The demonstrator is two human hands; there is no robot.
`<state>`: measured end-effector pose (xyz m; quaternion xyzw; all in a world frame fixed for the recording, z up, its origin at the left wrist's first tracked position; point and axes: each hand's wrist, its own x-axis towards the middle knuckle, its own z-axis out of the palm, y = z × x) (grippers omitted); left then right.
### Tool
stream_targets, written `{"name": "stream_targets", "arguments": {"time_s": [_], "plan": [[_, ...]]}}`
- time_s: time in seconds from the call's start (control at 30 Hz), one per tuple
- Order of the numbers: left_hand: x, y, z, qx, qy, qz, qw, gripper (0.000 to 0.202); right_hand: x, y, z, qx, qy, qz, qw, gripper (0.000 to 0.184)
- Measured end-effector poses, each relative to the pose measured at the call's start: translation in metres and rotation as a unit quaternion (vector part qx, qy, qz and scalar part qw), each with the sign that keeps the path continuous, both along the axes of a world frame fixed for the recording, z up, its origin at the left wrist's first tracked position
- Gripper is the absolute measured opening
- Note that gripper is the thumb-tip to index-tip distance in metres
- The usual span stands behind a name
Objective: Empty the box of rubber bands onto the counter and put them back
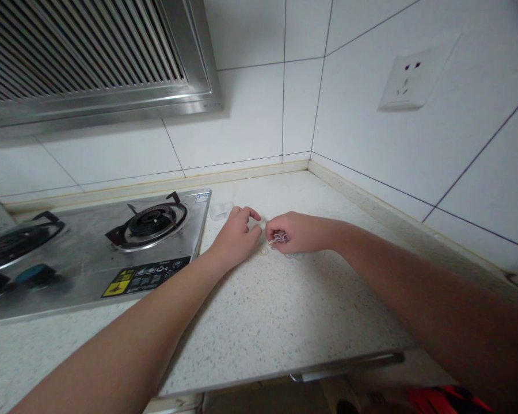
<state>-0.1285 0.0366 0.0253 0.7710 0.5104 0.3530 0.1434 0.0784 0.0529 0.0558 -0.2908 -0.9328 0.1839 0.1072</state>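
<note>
Both my hands meet over the speckled countertop (250, 310) near the back corner. My right hand (291, 232) is closed around a small bunch of thin loops, probably rubber bands (280, 237), grey and white. My left hand (237, 234) rests on the counter just left of it, fingers curled and pinched together; whether it holds anything cannot be told. A single pale loop (264, 251) lies flat on the counter below the two hands.
A steel gas hob (90, 264) with two burners sits to the left, its edge close to my left wrist. A small clear plastic piece (221, 210) lies behind my left hand. A range hood (90, 63) hangs above; a wall socket (403, 80) is at right.
</note>
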Motion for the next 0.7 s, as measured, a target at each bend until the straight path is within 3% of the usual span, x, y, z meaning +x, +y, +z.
{"name": "stream_targets", "arguments": {"time_s": [0.17,0.4,0.6,0.7], "plan": [[0.000,0.000,0.001,0.000,0.005,-0.008,1.000,0.023,0.004,0.000,0.003,0.012,0.076,-0.007,0.997,0.010],[-0.002,0.000,0.001,0.001,0.027,-0.022,0.999,0.021,0.010,0.002,0.004,0.009,0.084,-0.008,0.996,0.016],[-0.004,-0.006,0.006,0.014,0.098,-0.046,0.994,0.021,0.013,-0.001,0.008,-0.065,0.138,-0.036,0.988,0.023],[-0.006,-0.009,0.008,0.009,0.133,-0.049,0.990,0.021,0.020,-0.001,0.013,-0.028,0.109,-0.052,0.992,0.024]]}}
